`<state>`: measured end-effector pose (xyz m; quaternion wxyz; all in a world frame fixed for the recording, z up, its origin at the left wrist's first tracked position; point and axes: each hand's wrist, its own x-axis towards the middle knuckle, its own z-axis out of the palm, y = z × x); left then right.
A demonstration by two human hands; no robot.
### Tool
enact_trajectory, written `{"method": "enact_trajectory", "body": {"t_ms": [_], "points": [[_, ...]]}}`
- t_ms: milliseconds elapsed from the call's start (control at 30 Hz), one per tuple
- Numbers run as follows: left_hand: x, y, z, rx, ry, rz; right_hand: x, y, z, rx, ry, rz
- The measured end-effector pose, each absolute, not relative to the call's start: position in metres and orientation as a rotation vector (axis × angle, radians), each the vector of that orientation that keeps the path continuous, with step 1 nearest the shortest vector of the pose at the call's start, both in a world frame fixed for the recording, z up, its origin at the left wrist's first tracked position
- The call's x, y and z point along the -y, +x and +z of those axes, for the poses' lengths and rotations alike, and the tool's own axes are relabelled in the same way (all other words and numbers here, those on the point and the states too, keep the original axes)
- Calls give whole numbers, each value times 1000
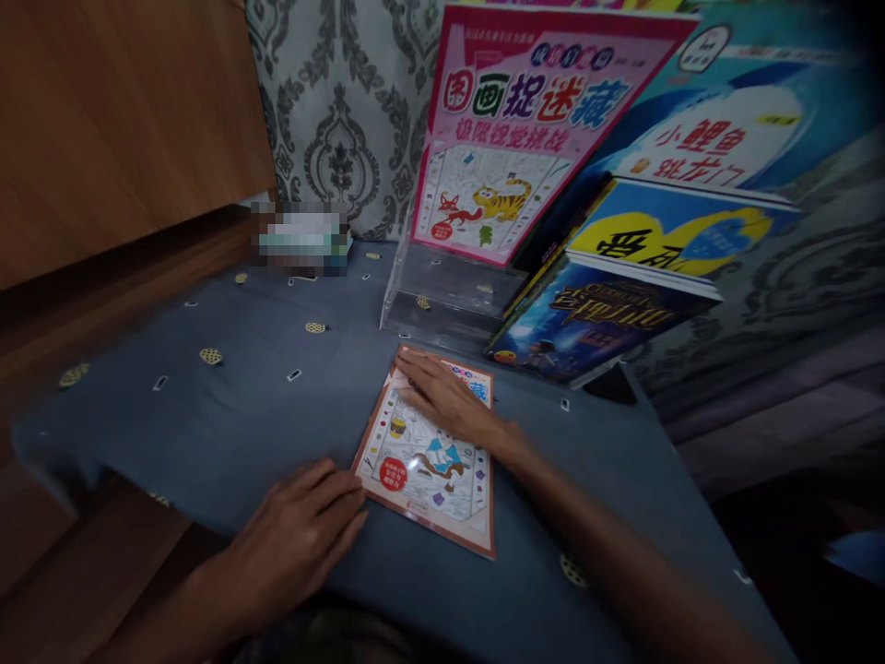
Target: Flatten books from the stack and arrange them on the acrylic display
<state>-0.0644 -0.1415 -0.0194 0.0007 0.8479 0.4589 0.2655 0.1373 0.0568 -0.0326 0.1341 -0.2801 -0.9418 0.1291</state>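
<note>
A thin picture booklet (432, 466) with an orange border lies flat on the blue-grey cloth (241, 406). My right hand (442, 397) rests palm down on its upper part, fingers stretched out together. My left hand (304, 530) lies flat on the cloth with its fingertips at the booklet's lower left corner. Neither hand grips anything.
A clear acrylic stand (442, 295) behind the booklet holds a pink picture book (525, 129). To the right, several more books (622, 277) lean in a stack. A blurred small pack (300, 238) lies at the back left. A wooden panel (117, 120) rises on the left; a patterned curtain (338, 111) hangs behind.
</note>
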Motion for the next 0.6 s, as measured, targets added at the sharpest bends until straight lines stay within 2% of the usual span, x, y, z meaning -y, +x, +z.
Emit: {"method": "enact_trajectory", "body": {"t_ms": [267,500,600], "points": [[90,-77,-3,-1397,2377,600,-67,162,-53,2559,-1121,256],[32,-67,-21,-1525,2342,479,-40,191,-66,2394,-1329,141],[22,-57,-32,-1527,2346,553,-24,194,-69,2364,-1381,97]]}}
